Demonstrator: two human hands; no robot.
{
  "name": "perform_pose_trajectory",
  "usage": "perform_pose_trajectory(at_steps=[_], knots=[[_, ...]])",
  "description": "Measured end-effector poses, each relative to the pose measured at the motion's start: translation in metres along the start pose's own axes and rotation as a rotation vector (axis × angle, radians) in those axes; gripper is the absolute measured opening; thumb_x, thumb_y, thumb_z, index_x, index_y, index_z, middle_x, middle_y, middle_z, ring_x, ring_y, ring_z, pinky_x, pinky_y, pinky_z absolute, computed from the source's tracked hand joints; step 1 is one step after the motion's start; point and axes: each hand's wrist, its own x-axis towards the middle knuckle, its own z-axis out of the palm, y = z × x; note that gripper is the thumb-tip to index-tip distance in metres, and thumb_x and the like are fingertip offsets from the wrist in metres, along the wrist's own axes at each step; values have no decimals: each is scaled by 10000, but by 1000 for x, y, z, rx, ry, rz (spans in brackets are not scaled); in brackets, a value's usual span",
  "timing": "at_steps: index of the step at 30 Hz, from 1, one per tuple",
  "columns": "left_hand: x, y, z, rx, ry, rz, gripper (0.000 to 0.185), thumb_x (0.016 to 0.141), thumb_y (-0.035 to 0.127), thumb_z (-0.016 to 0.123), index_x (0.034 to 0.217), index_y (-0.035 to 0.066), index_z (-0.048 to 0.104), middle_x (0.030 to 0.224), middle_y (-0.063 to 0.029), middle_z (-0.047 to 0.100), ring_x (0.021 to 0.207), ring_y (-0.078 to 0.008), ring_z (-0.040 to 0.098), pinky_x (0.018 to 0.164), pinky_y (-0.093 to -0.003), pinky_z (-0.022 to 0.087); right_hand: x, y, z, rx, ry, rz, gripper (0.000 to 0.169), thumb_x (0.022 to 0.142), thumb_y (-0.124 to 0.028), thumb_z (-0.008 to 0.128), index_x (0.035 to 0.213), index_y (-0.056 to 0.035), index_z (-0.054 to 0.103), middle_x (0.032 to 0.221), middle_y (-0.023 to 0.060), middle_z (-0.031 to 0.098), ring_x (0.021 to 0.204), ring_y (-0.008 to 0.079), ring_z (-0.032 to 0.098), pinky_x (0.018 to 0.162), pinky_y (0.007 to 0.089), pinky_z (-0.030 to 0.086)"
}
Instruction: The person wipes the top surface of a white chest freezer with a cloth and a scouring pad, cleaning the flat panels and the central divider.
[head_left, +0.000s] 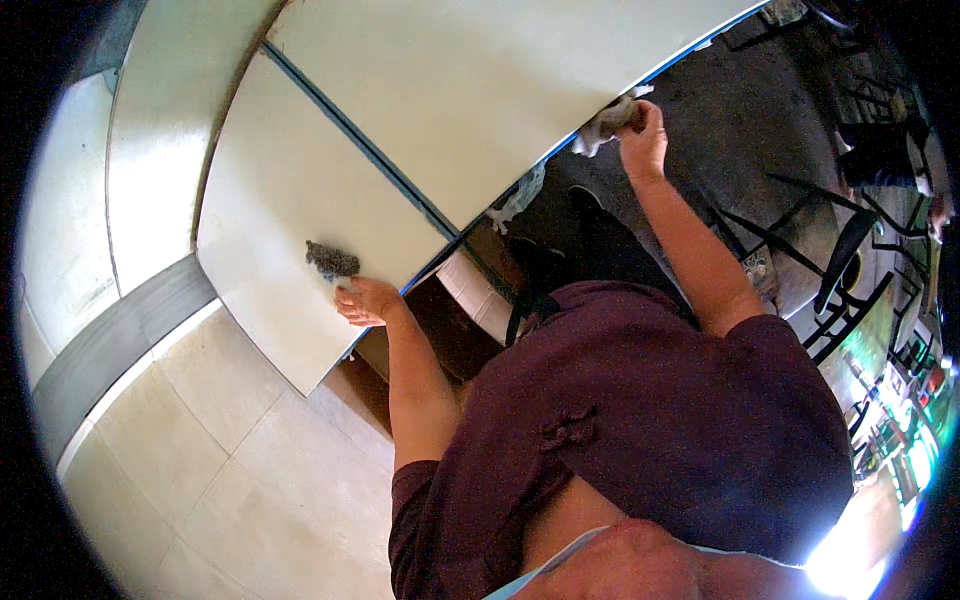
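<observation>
My left hand (367, 301) rests near the front edge of a cream-coloured tabletop (480, 97), its fingers loosely curled. Just beyond the fingertips lies a dark grey, fuzzy clump (333, 260) that looks like a scouring pad. Thumb and clump are very close; whether they touch I cannot tell. At the table's edge, farther right, my right hand (645, 141) grips a crumpled greyish-white rag (606, 126). The rag lies against the blue-trimmed edge and partly hangs below it.
A dark seam (360, 142) divides the tabletop. Thin torn plastic (521, 196) hangs under its edge, near a cardboard box (474, 296). Tiled wall (247, 480) borders the left. Dark metal-framed chairs (840, 262) stand at right, with part of another person beyond.
</observation>
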Motion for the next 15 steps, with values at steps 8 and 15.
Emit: perform_pose_trajectory(at_steps=[8, 15], knots=[[1, -1, 3, -27, 16, 9, 439, 957, 414, 509, 1268, 107, 546, 1356, -122, 513, 1330, -302, 425, 1074, -499, 330, -58, -27, 34, -19, -220, 252, 282, 833, -93, 620, 1083, -31, 505, 955, 213, 663, 929, 372, 669, 829, 457, 521], [3, 5, 0, 12, -28, -27, 434, 952, 403, 528, 1278, 116, 537, 1366, -100, 505, 1329, -288, 426, 1076, -493, 332, -48, -13, 33, -200, -300, 37, 309, 757, -90, 616, 1061, -34, 609, 1009, 232, 681, 969, 414, 659, 882, 456, 519]])
